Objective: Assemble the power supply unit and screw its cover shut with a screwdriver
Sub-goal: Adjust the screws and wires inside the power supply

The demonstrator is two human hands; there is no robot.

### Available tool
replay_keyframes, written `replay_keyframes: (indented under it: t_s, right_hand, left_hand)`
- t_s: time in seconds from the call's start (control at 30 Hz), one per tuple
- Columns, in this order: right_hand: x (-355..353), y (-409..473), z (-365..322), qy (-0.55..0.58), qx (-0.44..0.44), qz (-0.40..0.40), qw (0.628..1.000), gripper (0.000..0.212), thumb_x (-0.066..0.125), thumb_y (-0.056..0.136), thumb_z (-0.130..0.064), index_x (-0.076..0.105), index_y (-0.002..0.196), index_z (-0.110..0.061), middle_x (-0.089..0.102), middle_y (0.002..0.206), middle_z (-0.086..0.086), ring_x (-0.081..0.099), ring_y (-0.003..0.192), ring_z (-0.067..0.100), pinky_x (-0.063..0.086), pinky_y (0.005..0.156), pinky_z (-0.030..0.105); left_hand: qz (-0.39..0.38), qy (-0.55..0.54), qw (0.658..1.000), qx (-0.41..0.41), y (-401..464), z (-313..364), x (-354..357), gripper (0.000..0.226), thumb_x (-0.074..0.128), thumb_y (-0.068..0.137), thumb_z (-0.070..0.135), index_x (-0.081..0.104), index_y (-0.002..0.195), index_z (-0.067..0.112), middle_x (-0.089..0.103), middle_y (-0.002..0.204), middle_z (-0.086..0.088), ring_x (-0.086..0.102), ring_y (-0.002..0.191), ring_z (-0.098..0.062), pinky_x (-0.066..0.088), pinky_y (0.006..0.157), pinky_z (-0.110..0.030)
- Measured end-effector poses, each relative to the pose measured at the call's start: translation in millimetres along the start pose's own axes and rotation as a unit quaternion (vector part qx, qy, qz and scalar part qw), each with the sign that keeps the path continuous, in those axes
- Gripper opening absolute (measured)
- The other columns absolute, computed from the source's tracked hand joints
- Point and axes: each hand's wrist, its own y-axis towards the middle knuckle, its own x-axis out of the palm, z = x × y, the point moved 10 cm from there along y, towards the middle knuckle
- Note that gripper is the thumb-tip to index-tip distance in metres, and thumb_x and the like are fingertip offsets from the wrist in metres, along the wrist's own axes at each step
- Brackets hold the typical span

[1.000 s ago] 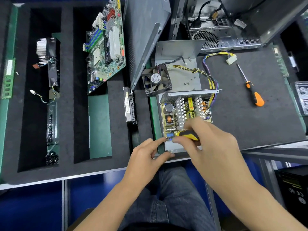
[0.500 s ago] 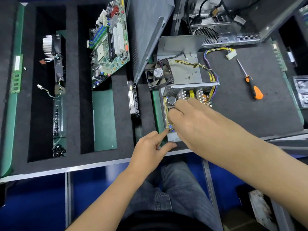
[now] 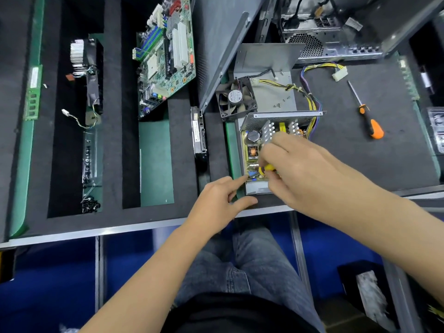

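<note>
Now the right hand [image 3: 295, 169], gripping a yellow-handled screwdriver [image 3: 268, 168], has come back over the near corner of the open power supply unit [image 3: 252, 150], while the left hand [image 3: 217, 203] steadies its casing with relaxed fingers, so board screws probably come before the cover [image 3: 266, 56].

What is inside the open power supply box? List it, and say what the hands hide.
Inside the power supply box: a circuit board with a capacitor, copper coil and finned heatsinks. The right hand, holding a yellow-handled screwdriver, covers the board's right side.
</note>
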Motion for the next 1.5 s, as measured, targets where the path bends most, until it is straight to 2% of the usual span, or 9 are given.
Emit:
replay_keyframes:
  t_s: [0.13, 0.3, 0.43, 0.57, 0.97, 1.17, 1.3, 1.4, 1.5]
  right_hand:
    - [-7, -2, 4, -0.048, 0.051, 0.014, 0.997, 0.023, 0.073, 0.089, -0.021, 0.06, 0.079, -0.005, 0.053, 0.067, 0.009, 0.054, 0.051, 0.031, 0.035, 0.042, 0.031]
    - [14, 3, -12, -0.049, 0.018, -0.074, 0.996, 0.02, 0.055, 0.091, -0.012, 0.037, 0.093, -0.019, 0.032, 0.096, 0.002, 0.044, 0.075, 0.022, 0.04, 0.059, 0.032]
    - [9, 6, 2, -0.101, 0.091, -0.075, 0.988, 0.022, 0.067, 0.093, -0.03, 0.053, 0.1, -0.014, 0.05, 0.089, 0.003, 0.062, 0.07, 0.026, 0.037, 0.05, 0.031]
    - [17, 14, -5, -0.052, 0.026, -0.076, 0.995, 0.017, 0.048, 0.098, -0.021, 0.038, 0.111, -0.019, 0.038, 0.111, 0.002, 0.042, 0.093, 0.02, 0.043, 0.086, 0.031]
    - [3, 5, 10, -0.064, 0.07, -0.038, 0.995, 0.026, 0.081, 0.082, -0.021, 0.062, 0.082, -0.004, 0.057, 0.073, 0.011, 0.056, 0.052, 0.032, 0.031, 0.048, 0.028]
    - [16, 7, -7, -0.064, -0.017, -0.068, 0.996, 0.009, 0.05, 0.099, -0.021, 0.049, 0.107, -0.017, 0.046, 0.108, 0.003, 0.047, 0.094, 0.024, 0.045, 0.083, 0.035]
    - [11, 12, 20, -0.088, 0.083, -0.079, 0.99, 0.031, 0.044, 0.103, -0.044, 0.054, 0.109, -0.014, 0.053, 0.1, 0.003, 0.06, 0.095, 0.03, 0.039, 0.07, 0.031]
    - [11, 10, 11, -0.019, 0.04, -0.094, 0.995, 0.018, 0.054, 0.095, -0.019, 0.051, 0.113, -0.015, 0.042, 0.11, 0.004, 0.045, 0.09, 0.023, 0.043, 0.08, 0.034]
    - [17, 8, 13, -0.099, 0.069, -0.127, 0.985, 0.016, 0.056, 0.098, -0.018, 0.046, 0.11, -0.016, 0.033, 0.094, 0.0, 0.05, 0.077, 0.025, 0.041, 0.063, 0.032]
  left_hand:
    - [-0.004, 0.043, 0.999, 0.016, -2, 2, 5, 0.044, 0.074, 0.09, 0.032, 0.067, 0.129, 0.013, 0.03, 0.064, 0.011, 0.035, 0.058, -0.002, 0.035, 0.06, -0.03]
    - [0.024, 0.054, 0.998, 0.028, -6, 4, 1, 0.043, 0.074, 0.091, 0.026, 0.066, 0.13, 0.012, 0.029, 0.063, 0.013, 0.036, 0.058, -0.002, 0.034, 0.057, -0.022]
    - [0.029, 0.023, 0.999, 0.023, -5, 6, 0, 0.052, 0.081, 0.084, 0.028, 0.066, 0.133, 0.02, 0.029, 0.064, 0.013, 0.038, 0.06, -0.001, 0.028, 0.058, -0.015]
    - [0.047, 0.015, 0.998, 0.024, -4, 4, -2, 0.04, 0.082, 0.083, 0.027, 0.071, 0.121, 0.028, 0.028, 0.064, 0.013, 0.037, 0.059, -0.002, 0.028, 0.058, -0.014]
    - [0.073, -0.001, 0.997, 0.011, -2, -1, -4, 0.047, 0.082, 0.081, 0.024, 0.07, 0.126, 0.017, 0.031, 0.063, 0.013, 0.041, 0.061, -0.001, 0.032, 0.061, -0.011]
    - [0.075, -0.005, 0.997, 0.008, -3, -2, -5, 0.048, 0.083, 0.081, 0.025, 0.07, 0.127, 0.017, 0.032, 0.063, 0.012, 0.042, 0.06, -0.002, 0.033, 0.061, -0.011]
    - [0.076, 0.003, 0.997, 0.008, -2, 2, -7, 0.06, 0.086, 0.076, 0.031, 0.067, 0.131, 0.017, 0.032, 0.066, 0.012, 0.041, 0.063, -0.001, 0.032, 0.061, -0.011]
    - [0.076, 0.003, 0.997, 0.02, 1, 7, -10, 0.072, 0.088, 0.072, 0.033, 0.061, 0.136, 0.017, 0.031, 0.068, 0.013, 0.039, 0.064, -0.002, 0.033, 0.062, -0.011]
    - [0.064, 0.007, 0.997, 0.035, 8, 12, -12, 0.072, 0.089, 0.07, 0.033, 0.062, 0.136, 0.019, 0.031, 0.069, 0.013, 0.04, 0.065, 0.0, 0.032, 0.063, -0.009]
